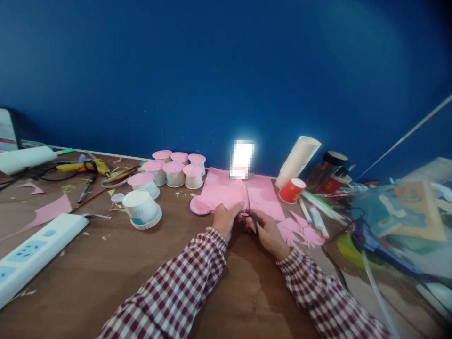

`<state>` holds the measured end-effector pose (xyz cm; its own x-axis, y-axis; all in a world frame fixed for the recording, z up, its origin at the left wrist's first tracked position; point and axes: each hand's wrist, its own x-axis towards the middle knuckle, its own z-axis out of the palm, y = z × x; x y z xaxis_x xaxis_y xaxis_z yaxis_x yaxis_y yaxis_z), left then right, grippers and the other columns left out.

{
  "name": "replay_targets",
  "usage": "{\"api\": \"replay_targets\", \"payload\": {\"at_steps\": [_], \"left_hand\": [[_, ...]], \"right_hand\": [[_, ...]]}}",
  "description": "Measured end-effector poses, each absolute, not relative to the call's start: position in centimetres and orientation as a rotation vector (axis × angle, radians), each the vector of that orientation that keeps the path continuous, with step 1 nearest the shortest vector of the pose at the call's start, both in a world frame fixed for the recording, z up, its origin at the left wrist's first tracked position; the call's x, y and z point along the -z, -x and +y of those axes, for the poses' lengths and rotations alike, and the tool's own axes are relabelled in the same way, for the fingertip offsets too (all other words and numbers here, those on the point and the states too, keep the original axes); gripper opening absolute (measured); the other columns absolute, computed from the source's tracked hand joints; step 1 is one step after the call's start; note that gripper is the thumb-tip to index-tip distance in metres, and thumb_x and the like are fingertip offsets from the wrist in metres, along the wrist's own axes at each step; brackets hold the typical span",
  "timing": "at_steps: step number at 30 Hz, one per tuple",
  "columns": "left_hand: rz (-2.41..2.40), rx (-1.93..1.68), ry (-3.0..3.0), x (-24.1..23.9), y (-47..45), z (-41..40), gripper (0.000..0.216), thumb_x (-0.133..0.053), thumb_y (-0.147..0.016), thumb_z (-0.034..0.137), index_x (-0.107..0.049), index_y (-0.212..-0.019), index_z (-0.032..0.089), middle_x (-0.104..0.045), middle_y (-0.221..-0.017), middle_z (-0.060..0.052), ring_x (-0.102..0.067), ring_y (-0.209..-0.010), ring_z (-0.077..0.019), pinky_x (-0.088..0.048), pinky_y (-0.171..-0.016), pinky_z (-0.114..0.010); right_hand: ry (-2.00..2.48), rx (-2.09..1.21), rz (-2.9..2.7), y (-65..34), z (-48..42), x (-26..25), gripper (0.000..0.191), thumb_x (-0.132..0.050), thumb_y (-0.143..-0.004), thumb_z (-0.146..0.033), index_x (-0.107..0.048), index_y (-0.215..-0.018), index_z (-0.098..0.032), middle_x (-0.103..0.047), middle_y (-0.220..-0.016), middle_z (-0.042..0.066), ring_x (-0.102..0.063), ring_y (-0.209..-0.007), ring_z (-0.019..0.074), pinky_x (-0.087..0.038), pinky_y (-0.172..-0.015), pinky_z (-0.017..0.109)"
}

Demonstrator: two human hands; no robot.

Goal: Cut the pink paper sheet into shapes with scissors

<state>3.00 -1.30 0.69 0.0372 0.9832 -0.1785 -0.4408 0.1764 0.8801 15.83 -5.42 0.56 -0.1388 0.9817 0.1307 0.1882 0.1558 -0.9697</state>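
Observation:
My left hand [225, 221] is closed, pinching the edge of a piece of pink paper [229, 192] in front of me. In my right hand [271, 234] is a pair of scissors [248, 197], blades pointing away from me over the paper, with fingers around the dark handles. A small pink bit shows between the hands; the exact cut line is too small to make out. Beneath lies a larger pink sheet [271, 195]. Left of my hands, round pink paper pieces [201, 206] rest by the sheet's corner. Pink offcuts [300, 230] lie right of my right hand.
Several white paper cups topped with pink discs [173, 167] stand left, near a bare cup [139, 207]. A power strip [38, 254] and yellow glue gun [100, 167] lie farther left. Rightward are stacked cups [298, 157], a red cup [292, 190] and a blue glue gun [381, 249].

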Motion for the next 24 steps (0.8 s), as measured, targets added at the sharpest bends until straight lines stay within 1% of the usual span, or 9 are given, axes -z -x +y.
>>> {"api": "replay_targets", "payload": {"at_steps": [5, 10, 24], "left_hand": [[0.964, -1.259, -0.742, -0.72, -3.0, -1.22, 0.025, -0.072, -0.06, 0.032, -0.057, -0.058, 0.012, -0.05, -0.043, 0.003, -0.043, -0.04, -0.0074, -0.034, -0.04, -0.021], [0.954, -1.251, -0.725, -1.01, -2.91, -1.29, 0.025, -0.073, -0.059, 0.03, -0.056, -0.056, 0.013, -0.049, -0.042, 0.003, -0.042, -0.038, -0.0072, -0.033, -0.039, -0.021], [0.95, -1.246, -0.686, -1.48, -2.84, -1.51, 0.023, -0.073, -0.058, 0.027, -0.056, -0.058, 0.011, -0.05, -0.043, 0.003, -0.042, -0.039, -0.0068, -0.033, -0.039, -0.02]], "right_hand": [[1.192, -1.096, -1.51, -15.78, -5.44, -0.69, 0.038, -0.055, -0.084, -0.041, -0.059, -0.112, -0.015, -0.055, -0.063, -0.001, -0.05, -0.056, 0.0129, -0.042, -0.054, 0.025], [1.205, -1.094, -1.508, -15.81, -5.46, -0.64, 0.038, -0.056, -0.084, -0.04, -0.06, -0.113, -0.016, -0.057, -0.064, 0.0, -0.051, -0.056, 0.0129, -0.043, -0.055, 0.025], [1.208, -1.086, -1.495, -15.83, -5.45, -0.41, 0.037, -0.057, -0.083, -0.04, -0.061, -0.111, -0.015, -0.054, -0.061, -0.001, -0.048, -0.054, 0.0119, -0.041, -0.052, 0.024]]}}
